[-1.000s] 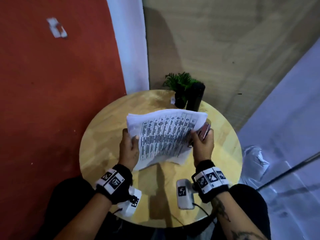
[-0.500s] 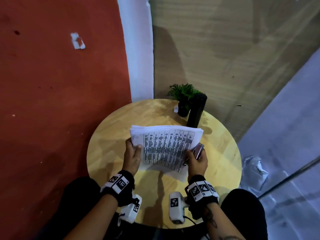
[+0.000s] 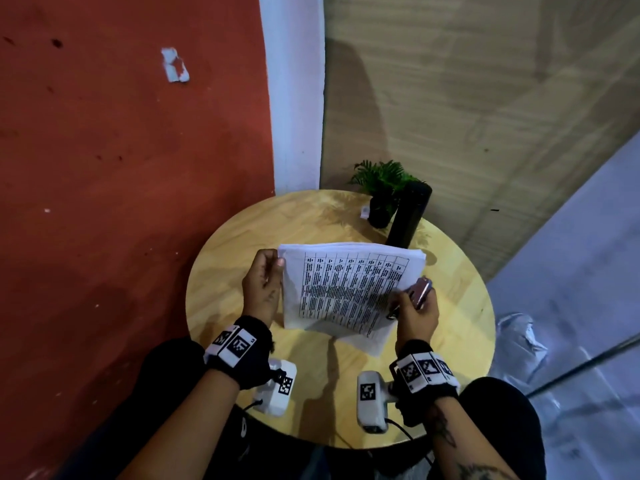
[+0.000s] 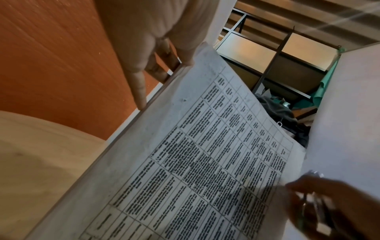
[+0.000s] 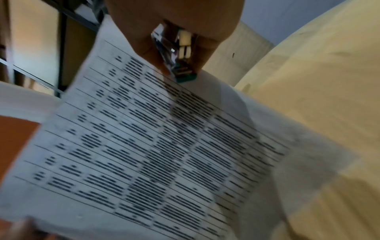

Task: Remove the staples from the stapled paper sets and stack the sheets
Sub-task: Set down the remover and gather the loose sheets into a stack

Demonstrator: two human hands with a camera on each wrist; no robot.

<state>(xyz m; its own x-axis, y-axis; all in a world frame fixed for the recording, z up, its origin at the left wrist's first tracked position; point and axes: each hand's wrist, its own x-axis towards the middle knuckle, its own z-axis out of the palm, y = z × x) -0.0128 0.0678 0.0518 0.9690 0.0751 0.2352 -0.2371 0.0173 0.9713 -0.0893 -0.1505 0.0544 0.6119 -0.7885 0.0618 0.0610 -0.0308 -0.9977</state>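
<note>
Compared with a second ago, the paper set (image 3: pixel 349 289) sits lower and flatter over the round table (image 3: pixel 460 306); half a second ago it was already coming down, and now it lies close above the wood, though contact cannot be confirmed. My reading is that the person is squaring and lowering the sheets to rest them, either to add them to a stack or to work a staple; which one is not determinable.

Left to right. The left hand (image 3: pixel 261 289) holds the left edge of the set: in the left wrist view its fingertips (image 4: pixel 141 104) press along that edge, the thumb at the far corner. The grip looks light, a steadying pinch.

The set itself is several white sheets, the top one printed with a black grid table of dense text. The edges are not flush; a lower sheet juts out at the near right corner. A small mark shows near the left margin in the left wrist view; whether it is a staple cannot be told.

The right hand (image 3: pixel 415 313) is curled round a small metallic staple remover (image 3: pixel 420 291) while its fingers also touch the right edge of the set
</note>
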